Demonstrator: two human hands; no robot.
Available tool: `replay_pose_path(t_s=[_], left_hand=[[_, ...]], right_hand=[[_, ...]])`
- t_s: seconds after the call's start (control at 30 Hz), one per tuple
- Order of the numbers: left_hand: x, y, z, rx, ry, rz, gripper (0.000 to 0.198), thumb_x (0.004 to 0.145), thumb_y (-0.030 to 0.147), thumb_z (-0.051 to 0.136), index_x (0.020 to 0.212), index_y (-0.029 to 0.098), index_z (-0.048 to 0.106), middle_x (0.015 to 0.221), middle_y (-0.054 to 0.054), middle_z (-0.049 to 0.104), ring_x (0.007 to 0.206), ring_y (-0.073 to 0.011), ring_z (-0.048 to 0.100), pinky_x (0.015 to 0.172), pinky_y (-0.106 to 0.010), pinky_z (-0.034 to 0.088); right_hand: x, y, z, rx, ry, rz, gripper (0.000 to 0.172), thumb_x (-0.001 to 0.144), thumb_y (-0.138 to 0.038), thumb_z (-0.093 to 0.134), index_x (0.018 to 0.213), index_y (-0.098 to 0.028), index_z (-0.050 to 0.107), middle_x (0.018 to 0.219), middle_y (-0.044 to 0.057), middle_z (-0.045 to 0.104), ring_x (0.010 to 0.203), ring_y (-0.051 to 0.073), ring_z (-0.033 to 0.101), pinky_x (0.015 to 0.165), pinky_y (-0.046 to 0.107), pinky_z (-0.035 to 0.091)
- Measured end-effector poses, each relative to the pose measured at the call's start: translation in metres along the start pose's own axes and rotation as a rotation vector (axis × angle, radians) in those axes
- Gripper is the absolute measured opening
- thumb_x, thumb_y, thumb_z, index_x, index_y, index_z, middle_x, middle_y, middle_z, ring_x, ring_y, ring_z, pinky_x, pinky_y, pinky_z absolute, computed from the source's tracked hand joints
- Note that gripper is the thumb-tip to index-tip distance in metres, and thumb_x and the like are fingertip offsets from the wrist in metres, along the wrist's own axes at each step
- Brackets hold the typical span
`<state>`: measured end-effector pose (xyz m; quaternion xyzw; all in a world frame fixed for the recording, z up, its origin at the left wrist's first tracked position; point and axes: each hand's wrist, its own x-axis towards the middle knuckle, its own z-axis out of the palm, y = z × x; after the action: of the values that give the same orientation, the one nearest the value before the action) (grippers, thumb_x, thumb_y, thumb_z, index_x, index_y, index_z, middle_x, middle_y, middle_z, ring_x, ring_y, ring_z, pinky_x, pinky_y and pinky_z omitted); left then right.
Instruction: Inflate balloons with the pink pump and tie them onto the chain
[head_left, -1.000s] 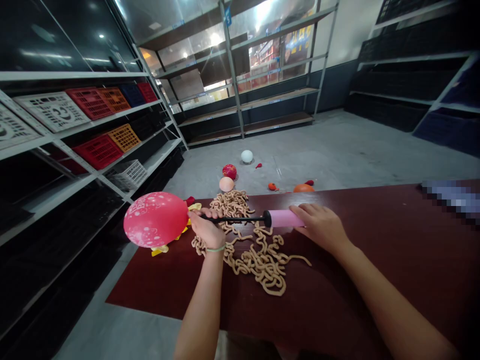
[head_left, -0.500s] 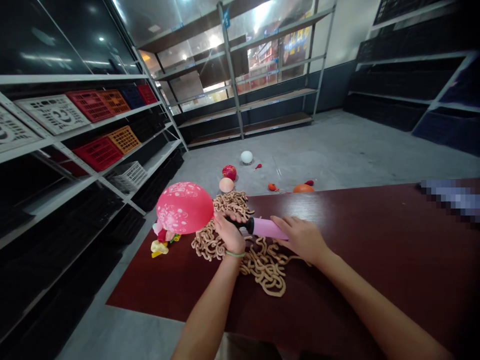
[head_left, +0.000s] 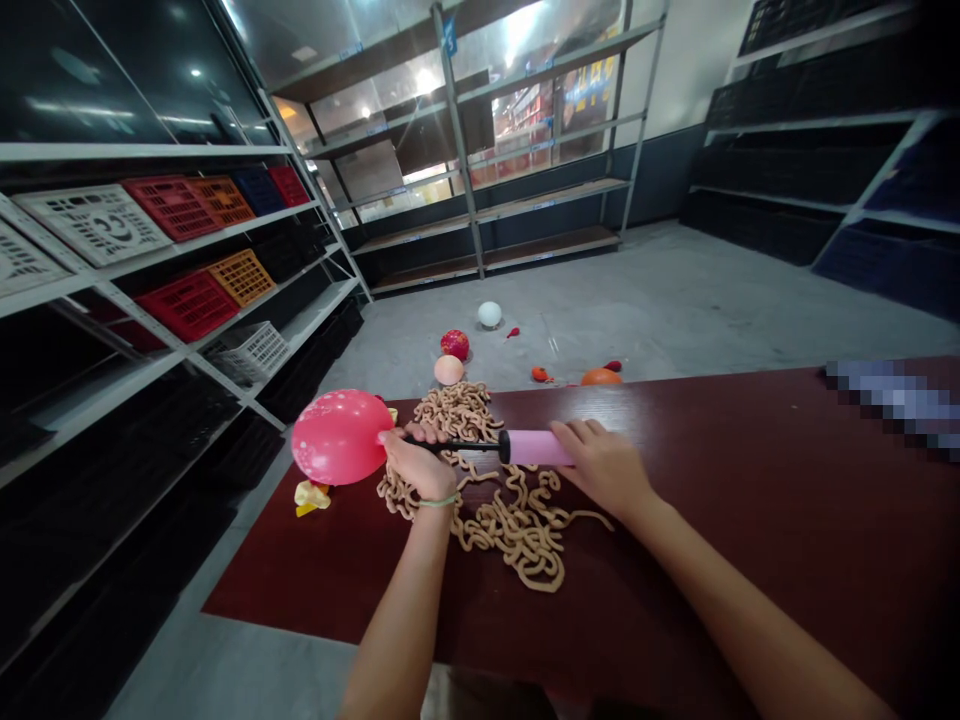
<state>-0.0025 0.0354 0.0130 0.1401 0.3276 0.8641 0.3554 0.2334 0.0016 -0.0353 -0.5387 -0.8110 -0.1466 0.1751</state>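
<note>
Shop stockroom: metal shelving (head_left: pixel 551 190), plastic crates (head_left: pixel 174 208), concrete floor (head_left: pixel 675 290), glass wall (head_left: pixel 525 110) onto lit store

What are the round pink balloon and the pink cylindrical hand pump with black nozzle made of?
The balloon looks like thin latex: glossy, taut, print stretched. The pump's barrel seems plastic, smooth and even; the black nozzle could be plastic or metal.

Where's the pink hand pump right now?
In the head view, the pink hand pump is centre frame over the dark red table, its barrel under the right hand and its black shaft held by the left hand beside the pink balloon.
</note>
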Motion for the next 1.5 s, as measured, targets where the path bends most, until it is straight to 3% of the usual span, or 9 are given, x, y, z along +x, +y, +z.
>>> replay_pose_path(t_s=[0.17, 0.33, 0.53, 0.63, 0.73, 0.9, 1.07, 1.3, 1.5], left_hand=[[-0.026, -0.02, 0.002, 0.029, -0.11, -0.023, 0.027, 0.095, 0.042, 0.043, 0.078, 0.022, 0.038, 0.052, 0.008, 0.039, 0.041, -0.0094, 0.039, 0.043, -0.023, 0.033], [-0.026, -0.022, 0.004, 0.053, -0.204, -0.013, 0.033, 0.094, 0.047, 0.045, 0.075, 0.021, 0.039, 0.051, 0.007, 0.043, 0.04, -0.0101, 0.044, 0.045, -0.024, 0.037], [0.0, 0.0, 0.001, -0.007, -0.141, 0.041, 0.027, 0.095, 0.041, 0.046, 0.077, 0.022, 0.041, 0.051, 0.007, 0.042, 0.04, -0.0093, 0.042, 0.046, -0.023, 0.035], [0.004, 0.007, 0.001, -0.029, -0.047, 0.042, 0.025, 0.097, 0.036, 0.039, 0.076, 0.022, 0.038, 0.05, 0.007, 0.039, 0.04, -0.0091, 0.038, 0.044, -0.023, 0.033], [-0.003, 0.003, 0.002, -0.024, 0.018, 0.061, 0.029, 0.096, 0.042, 0.04, 0.076, 0.022, 0.036, 0.051, 0.008, 0.036, 0.04, -0.0083, 0.035, 0.042, -0.022, 0.03], [-0.031, -0.02, 0.003, 0.014, -0.108, 0.034, 0.029, 0.093, 0.046, 0.046, 0.078, 0.022, 0.038, 0.052, 0.009, 0.04, 0.039, -0.0086, 0.039, 0.043, -0.021, 0.033], [-0.035, -0.023, 0.004, 0.074, -0.231, 0.026, 0.031, 0.094, 0.046, 0.046, 0.076, 0.022, 0.039, 0.051, 0.008, 0.043, 0.039, -0.0099, 0.043, 0.043, -0.023, 0.037], [-0.007, 0.004, 0.006, 0.009, -0.139, 0.051, 0.023, 0.097, 0.035, 0.04, 0.078, 0.022, 0.039, 0.049, 0.007, 0.039, 0.039, -0.0102, 0.04, 0.043, -0.024, 0.035], [-0.004, 0.007, 0.006, -0.005, -0.063, 0.115, 0.027, 0.097, 0.041, 0.041, 0.077, 0.022, 0.037, 0.051, 0.008, 0.038, 0.04, -0.0081, 0.036, 0.043, -0.022, 0.03]], right_hand=[[-0.001, -0.024, 0.0, 0.065, -0.03, 0.004, 0.048, 0.087, -0.037, 0.061, 0.131, -0.02, 0.05, 0.109, 0.01, 0.065, 0.096, 0.024, 0.055, 0.068, 0.032, 0.035], [-0.001, -0.002, 0.006, 0.073, -0.009, 0.001, 0.043, 0.087, -0.037, 0.061, 0.127, -0.022, 0.055, 0.109, 0.007, 0.066, 0.096, 0.024, 0.056, 0.071, 0.032, 0.035], [0.0, 0.03, 0.008, -0.003, 0.024, 0.082, 0.043, 0.082, -0.026, 0.063, 0.125, -0.022, 0.058, 0.114, 0.008, 0.066, 0.099, 0.025, 0.055, 0.078, 0.033, 0.034], [0.001, 0.022, 0.003, 0.001, -0.002, 0.074, 0.044, 0.081, -0.027, 0.065, 0.124, -0.019, 0.057, 0.112, 0.009, 0.065, 0.1, 0.026, 0.054, 0.079, 0.033, 0.034], [0.002, 0.0, -0.001, 0.014, -0.029, 0.064, 0.045, 0.081, -0.033, 0.068, 0.122, -0.018, 0.057, 0.109, 0.01, 0.064, 0.098, 0.026, 0.054, 0.075, 0.034, 0.033], [0.0, -0.025, 0.002, 0.066, -0.045, 0.058, 0.049, 0.082, -0.036, 0.069, 0.125, -0.02, 0.054, 0.107, 0.008, 0.065, 0.095, 0.024, 0.055, 0.072, 0.033, 0.032], [-0.002, -0.011, 0.01, 0.083, -0.037, 0.017, 0.046, 0.084, -0.037, 0.066, 0.125, -0.021, 0.054, 0.108, 0.007, 0.065, 0.096, 0.024, 0.055, 0.073, 0.033, 0.033], [-0.001, 0.027, 0.014, 0.023, 0.015, 0.132, 0.043, 0.082, -0.026, 0.064, 0.124, -0.023, 0.057, 0.115, 0.007, 0.065, 0.103, 0.026, 0.054, 0.082, 0.034, 0.034], [0.0, 0.003, 0.007, 0.043, -0.016, 0.118, 0.041, 0.082, -0.036, 0.066, 0.12, -0.021, 0.059, 0.104, 0.008, 0.065, 0.095, 0.025, 0.055, 0.072, 0.033, 0.034]])
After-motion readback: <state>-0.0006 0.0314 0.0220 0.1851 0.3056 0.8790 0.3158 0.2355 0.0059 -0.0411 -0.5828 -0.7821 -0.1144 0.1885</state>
